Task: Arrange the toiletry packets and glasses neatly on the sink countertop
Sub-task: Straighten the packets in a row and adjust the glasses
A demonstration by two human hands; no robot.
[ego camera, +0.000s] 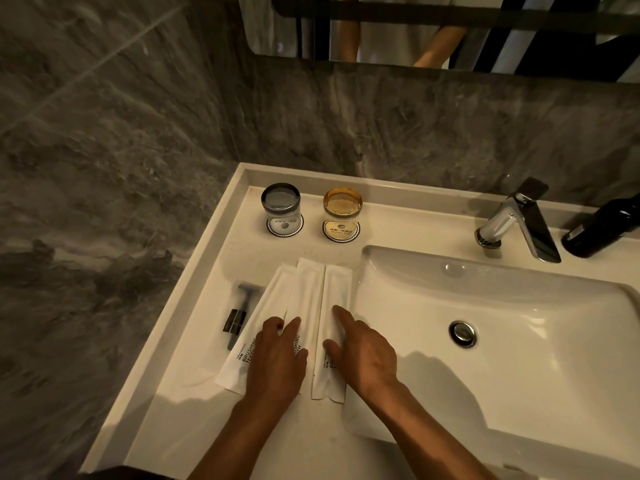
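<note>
Three long white toothbrush packets lie side by side on the white countertop (194,341) left of the basin: a left one (263,306), a middle one (306,292) and a right one (334,292). My left hand (277,358) rests flat on the left and middle packets, fingers spread. My right hand (363,351) presses the right packet with forefinger and thumb. A clear packet with a black razor (239,313) lies to the left. Two upturned glasses stand on paper coasters at the back: a grey one (281,206) and an amber one (342,209).
The basin (519,306) with its drain (462,333) takes up the right side. A chrome faucet (519,220) and a dark bottle (602,226) stand behind it. Grey marble walls close the left and back; a mirror (433,29) hangs above.
</note>
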